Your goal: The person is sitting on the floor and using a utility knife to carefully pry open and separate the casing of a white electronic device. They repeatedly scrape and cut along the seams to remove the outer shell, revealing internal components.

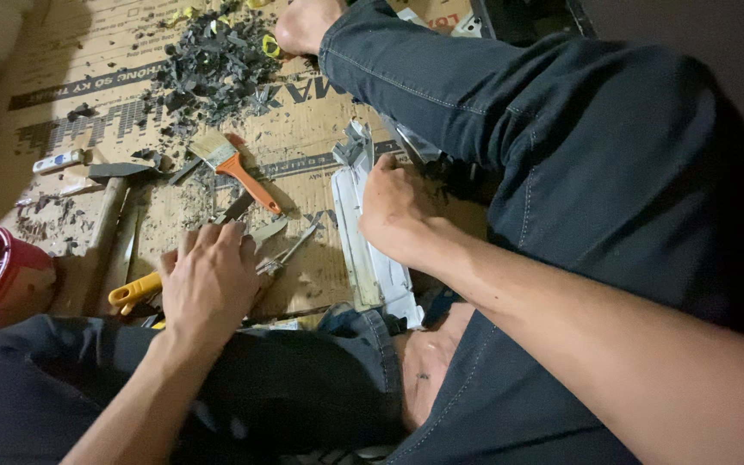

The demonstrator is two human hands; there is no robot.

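1. On the cardboard sheet (312,129), at seven o'clock, the left hand (208,280) is spread over yellow-handled pliers (131,293); slipping is risked.
2. At centre, the pale metal panel (363,232) is pinned by the right hand (393,207), fingers curled; cuts are risked.

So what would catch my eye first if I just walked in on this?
Probably the heap of dark broken scraps on the cardboard at top. Then the orange-handled paintbrush below it, and the left hand resting on hand tools while the right hand grips a grey plastic panel.
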